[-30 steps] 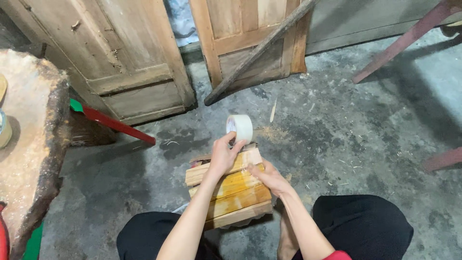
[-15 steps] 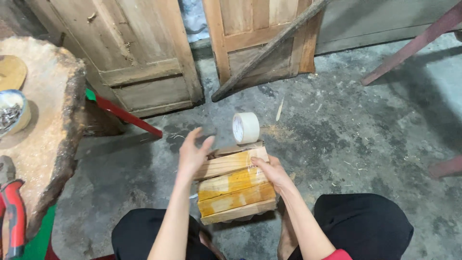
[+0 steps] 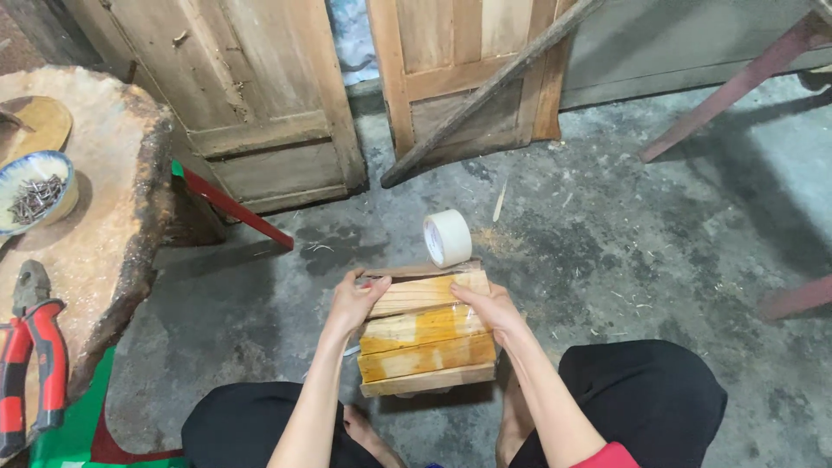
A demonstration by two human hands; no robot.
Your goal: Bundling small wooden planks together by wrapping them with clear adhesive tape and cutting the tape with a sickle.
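A bundle of short wooden slats (image 3: 425, 338), bound with clear tape and stained yellow in the middle, lies on the concrete floor between my knees. My left hand (image 3: 351, 303) grips its left end near the top slat. My right hand (image 3: 490, 305) presses on its right end. A white roll of tape (image 3: 447, 237) stands on edge on the floor just beyond the bundle, touching neither hand.
A rough wooden slab table (image 3: 113, 251) at the left carries a bowl of nails (image 3: 33, 192) and red-handled pliers (image 3: 30, 355). Wooden door panels (image 3: 260, 104) and a leaning pole (image 3: 494, 87) stand behind. Red metal legs (image 3: 737, 87) cross at the right.
My left hand let go of the tape roll, lifted away, then came down onto the bundle's left end. The roll stays on the floor. My right hand stayed on the bundle.
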